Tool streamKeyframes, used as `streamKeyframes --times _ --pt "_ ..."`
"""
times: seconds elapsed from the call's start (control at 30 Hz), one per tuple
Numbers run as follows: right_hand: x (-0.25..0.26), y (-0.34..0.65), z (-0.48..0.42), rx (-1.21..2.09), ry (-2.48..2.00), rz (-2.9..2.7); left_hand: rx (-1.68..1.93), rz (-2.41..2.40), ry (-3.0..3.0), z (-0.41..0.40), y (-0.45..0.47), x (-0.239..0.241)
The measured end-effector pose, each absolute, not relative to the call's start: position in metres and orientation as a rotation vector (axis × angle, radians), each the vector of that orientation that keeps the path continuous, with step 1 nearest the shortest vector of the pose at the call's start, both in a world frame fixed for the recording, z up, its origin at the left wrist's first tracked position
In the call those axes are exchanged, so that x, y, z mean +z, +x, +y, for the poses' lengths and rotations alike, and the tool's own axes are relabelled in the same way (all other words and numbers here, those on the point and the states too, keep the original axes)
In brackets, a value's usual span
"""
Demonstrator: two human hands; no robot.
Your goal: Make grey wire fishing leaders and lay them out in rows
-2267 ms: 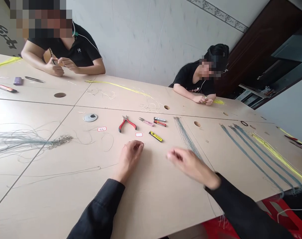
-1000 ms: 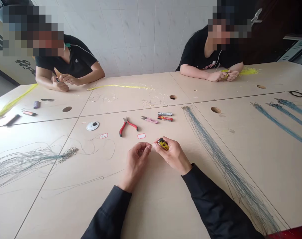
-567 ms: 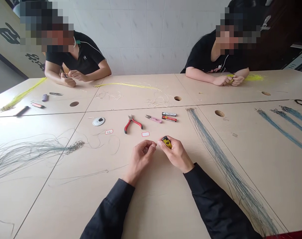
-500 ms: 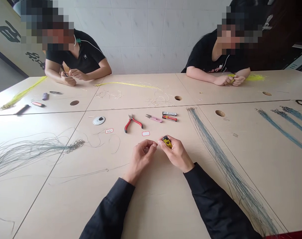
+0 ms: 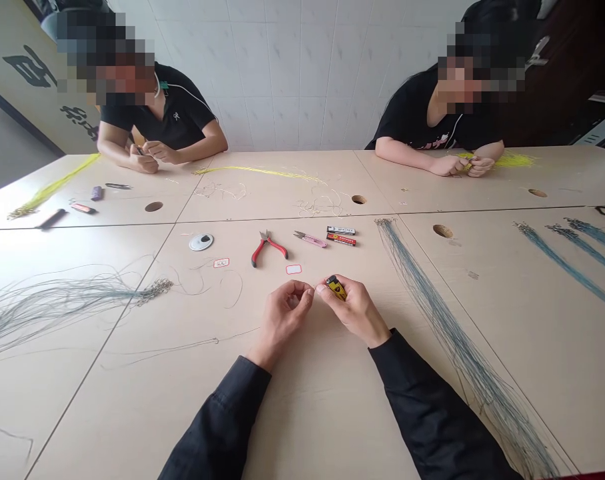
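Note:
My left hand (image 5: 284, 315) is closed in a pinch, thumb against forefinger. A thin dark cord (image 5: 237, 335) with a small hook-like end trails along the table to that hand; what lies at the fingertips is too small to make out. In my right hand (image 5: 360, 312) is a yellow lighter with a black top (image 5: 337, 288), gripped above the table. The thumb and finger of that hand nearly meet the left fingertips. Just beyond the hands lie a small red-edged label (image 5: 293, 269), red-handled pliers (image 5: 268, 249) and pink thread snips (image 5: 310, 239).
A bundle of blue-grey cords (image 5: 447, 333) runs along my right; another bundle (image 5: 102, 293) spreads at left. Two more lighters (image 5: 341, 239) and a round white disc (image 5: 201, 242) lie ahead. Holes (image 5: 442, 231) pierce the table. Two people sit opposite, working with their hands.
The view has shifted slightly. My hands keep almost the same pose, with the lighter still in the right one.

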State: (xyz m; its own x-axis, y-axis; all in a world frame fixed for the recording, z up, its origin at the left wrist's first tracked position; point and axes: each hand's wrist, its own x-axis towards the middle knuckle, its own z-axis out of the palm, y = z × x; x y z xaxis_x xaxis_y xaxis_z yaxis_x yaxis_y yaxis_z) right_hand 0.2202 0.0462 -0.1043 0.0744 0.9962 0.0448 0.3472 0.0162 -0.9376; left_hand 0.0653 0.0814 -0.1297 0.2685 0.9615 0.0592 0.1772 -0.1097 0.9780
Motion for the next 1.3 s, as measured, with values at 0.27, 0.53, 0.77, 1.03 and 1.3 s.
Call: streamKeyframes --times 0.27,0.53,0.77,1.03,1.3 --pt "-0.109 0.222 0.048 0.9 -1.52 -1.433 0.954 1.162 1.667 0.081 0.067 -0.13" --pt "-0.112 0.224 0.047 0.869 -1.558 -1.508 0.95 1.147 1.658 0.08 0.067 -0.128" --pt "-0.111 0.225 0.046 0.886 -1.512 -1.561 0.971 1.009 1.6 0.079 0.065 -0.122" --pt "-0.11 0.227 0.047 0.991 -1.427 -1.5 0.968 1.043 1.571 0.083 0.064 -0.131" --pt "-0.108 0.226 0.048 1.084 -1.437 -1.428 0.997 1.027 1.472 0.083 0.064 -0.126"
